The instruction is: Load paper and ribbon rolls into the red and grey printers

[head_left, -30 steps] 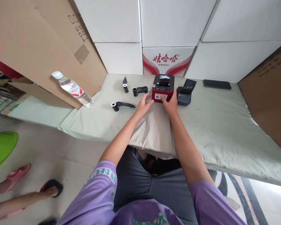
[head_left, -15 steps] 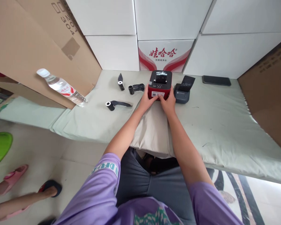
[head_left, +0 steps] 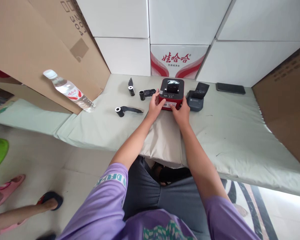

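A red and black label printer sits on the cloth-covered surface, with a shiny black strip standing out of its top slot. My left hand is wrapped round its left side, thumb on the front. From the right, my right hand grips the other side, its thumb near the white front label. Just right of that hand stands a smaller dark grey printer with a black strip sticking up from it. Left of my hands lie small black rolls with loose tails.
A water bottle leans against a cardboard box on the left. White cartons line the back. A dark phone lies at the back right, near another cardboard box. Another person's feet show at lower left.
My left thumb has shifted up along the printer's front, and the printer sits slightly lower in view. The whole view has shifted a little; both hands still hold the printer.
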### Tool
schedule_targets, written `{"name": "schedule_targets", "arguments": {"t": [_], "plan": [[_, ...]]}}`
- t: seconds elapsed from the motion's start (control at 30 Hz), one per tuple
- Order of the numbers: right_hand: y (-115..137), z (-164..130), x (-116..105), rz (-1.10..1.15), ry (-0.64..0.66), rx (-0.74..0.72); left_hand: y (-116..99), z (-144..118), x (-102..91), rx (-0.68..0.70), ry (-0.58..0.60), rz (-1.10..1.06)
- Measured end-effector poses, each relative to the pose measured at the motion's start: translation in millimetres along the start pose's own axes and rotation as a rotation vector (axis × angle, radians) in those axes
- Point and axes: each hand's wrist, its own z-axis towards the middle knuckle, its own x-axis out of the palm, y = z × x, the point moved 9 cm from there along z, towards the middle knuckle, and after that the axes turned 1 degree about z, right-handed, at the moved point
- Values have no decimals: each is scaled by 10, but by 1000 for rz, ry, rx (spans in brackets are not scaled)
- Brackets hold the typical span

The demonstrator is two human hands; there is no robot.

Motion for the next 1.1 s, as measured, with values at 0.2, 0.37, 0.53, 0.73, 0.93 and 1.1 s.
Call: {"name": "schedule_targets", "arguments": {"t": [0.2, 0.37, 0.53, 0.73, 0.93, 1.1], "plan": [[-29, 50, 77, 60, -1, -25, 47, 18, 46, -51, -67, -1], [-26, 65, 114, 56, 42, -2, 59, 26, 82, -47, -6, -27], [102, -2, -35, 15, 32, 20, -88, -73, 41, -32, 25, -11], [437, -388, -252, -2, 47, -60, -428, -527, -72, 22, 74, 50], [455, -769, -318, 32, 24, -36, -374, -880, -95, -50, 153, -74], [349, -812, -286, 36, 31, -18, -370, -905, -109, -65, 84, -116]]}}
